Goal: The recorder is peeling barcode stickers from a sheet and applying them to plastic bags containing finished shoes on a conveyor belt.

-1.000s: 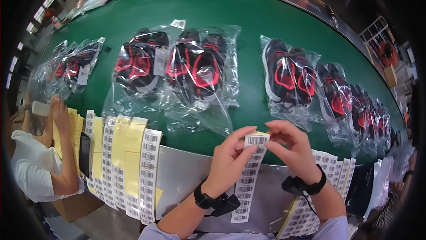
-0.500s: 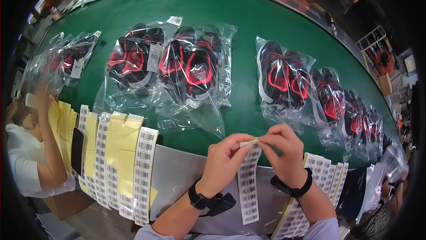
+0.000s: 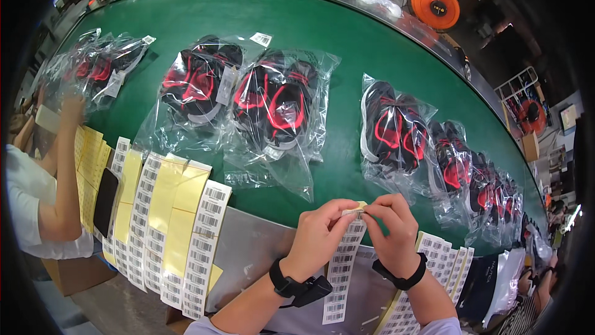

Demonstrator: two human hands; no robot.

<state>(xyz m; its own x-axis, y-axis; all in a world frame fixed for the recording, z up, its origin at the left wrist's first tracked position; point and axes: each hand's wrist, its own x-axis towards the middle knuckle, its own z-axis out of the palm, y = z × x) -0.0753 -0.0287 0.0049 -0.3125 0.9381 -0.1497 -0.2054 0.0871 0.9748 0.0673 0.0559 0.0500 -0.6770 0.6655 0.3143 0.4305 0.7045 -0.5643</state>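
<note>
Both hands are up at the near edge of the belt (image 3: 248,19), working one label strip (image 3: 342,267). The left hand (image 3: 319,236) pinches the top of the strip between thumb and fingertips, and the right hand (image 3: 392,229) pinches right beside it at the same top end, fingertips of both hands almost touching. There's a little yellowish bit of backing showing right at the pinch point. The rest of the strip hangs down between the two wrists, over the grey metal ledge (image 3: 254,248). Black wristbands on both wrists.

On the green belt just past the hands sits a row of clear bags with black-and-red shoes inside: one bag (image 3: 273,102) right ahead, another bag (image 3: 198,81) to its left, and a third bag (image 3: 390,130) to the right, with more trailing off toward the far right. A loose tag (image 3: 261,39) lies on the belt further out.

To the left, more label sheets (image 3: 167,223) hang over the ledge, some with yellow backing. More sheets (image 3: 440,260) sit just right of the right wrist. A co-worker (image 3: 37,205) in white stands far left, arm raised toward a bag there.
</note>
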